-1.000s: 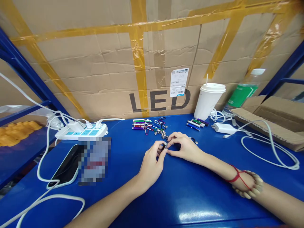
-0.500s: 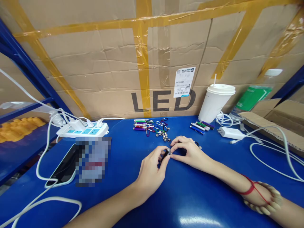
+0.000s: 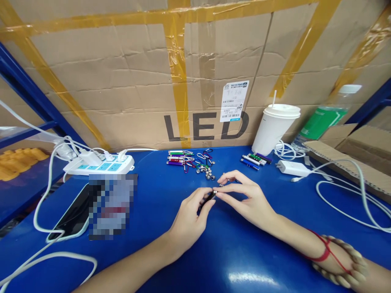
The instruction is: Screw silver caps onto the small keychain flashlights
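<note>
My left hand [image 3: 190, 219] is closed around a small black tube [image 3: 207, 199], like a keychain flashlight body, slanting up to the right. At its upper end, the thumb and a finger of my right hand [image 3: 249, 199] pinch a small silver cap [image 3: 215, 191]. Another small silver piece [image 3: 221, 185] shows by my right fingertips; whether they touch it I cannot tell. Just beyond my hands lie several round silver pieces [image 3: 208, 175] and loose carabiner clips [image 3: 207, 156]. Farther left is a row of colored keychain flashlights [image 3: 176, 158] with clips attached.
Several colored tubes [image 3: 255, 160] lie by a white cup with a straw [image 3: 273, 128]. A white charger [image 3: 293, 168] and cables are at the right, near an open carton [image 3: 345, 162] and a bottle [image 3: 326, 120]. At the left are a power strip [image 3: 100, 166] and phone [image 3: 73, 215].
The view has shifted slightly. My right fingers have straightened somewhat, and the silver end of the black tube shows more clearly between my hands. My left hand keeps its hold on the tube.
</note>
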Motion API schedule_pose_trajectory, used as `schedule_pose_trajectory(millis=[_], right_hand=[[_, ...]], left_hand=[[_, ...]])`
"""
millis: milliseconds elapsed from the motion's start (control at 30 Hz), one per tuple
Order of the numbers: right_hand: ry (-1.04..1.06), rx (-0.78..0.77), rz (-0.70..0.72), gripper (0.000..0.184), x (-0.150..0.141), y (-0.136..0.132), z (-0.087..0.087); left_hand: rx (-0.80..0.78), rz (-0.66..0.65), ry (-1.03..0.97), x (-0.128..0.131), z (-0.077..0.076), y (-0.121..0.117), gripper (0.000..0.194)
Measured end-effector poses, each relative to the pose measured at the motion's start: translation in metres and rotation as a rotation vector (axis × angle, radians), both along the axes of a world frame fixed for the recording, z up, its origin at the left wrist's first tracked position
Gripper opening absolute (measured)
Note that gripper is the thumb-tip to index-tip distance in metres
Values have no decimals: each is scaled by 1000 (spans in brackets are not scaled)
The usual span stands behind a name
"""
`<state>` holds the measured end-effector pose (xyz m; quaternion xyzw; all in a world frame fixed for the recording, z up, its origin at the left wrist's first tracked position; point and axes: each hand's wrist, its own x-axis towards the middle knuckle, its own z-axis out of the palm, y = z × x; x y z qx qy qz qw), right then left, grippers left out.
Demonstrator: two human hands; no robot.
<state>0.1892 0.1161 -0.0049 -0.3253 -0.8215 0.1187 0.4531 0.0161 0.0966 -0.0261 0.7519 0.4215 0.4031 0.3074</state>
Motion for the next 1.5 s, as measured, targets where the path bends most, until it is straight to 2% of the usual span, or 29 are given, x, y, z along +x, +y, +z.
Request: schedule_pose_trajectory(millis=[100,167,233,333,400,533,633,933,1133,1300,1500], right_hand=[[-44,-3,71,14,-1,-2,3],[-96,-32,88,20,1,-1,5],[-139,-70,55,26,4,4,4],[-167,-81,-67,30,11,16,-2],[-293,-26,-93,33,14,23,-9],[-575,-10,-49,44,13,28,-20],[-665,10,-24,43,9,28,-23],[-529,84,53,23,13,31,-16],[-532,79,-56,21,16,32,-21],[-516,74,-60,16,18,34,-22],[-481,-23,-67,14,20,33,-21]], left_hand=[[-40,2,-15,0,1,-1,20],[-70,57,-5,-1,3,-1,21],[-109,139,-10,-1,5,0,24],[-185,194,-93,-2,7,2,29],[-226,196,-150,-2,7,3,31],[-248,165,-178,0,6,3,29],[-235,130,-175,0,6,1,28],[-201,118,-164,-1,8,3,30],[-195,111,-181,0,9,3,31],[-206,102,-154,-1,7,2,32],[-190,88,-98,1,7,2,30]])
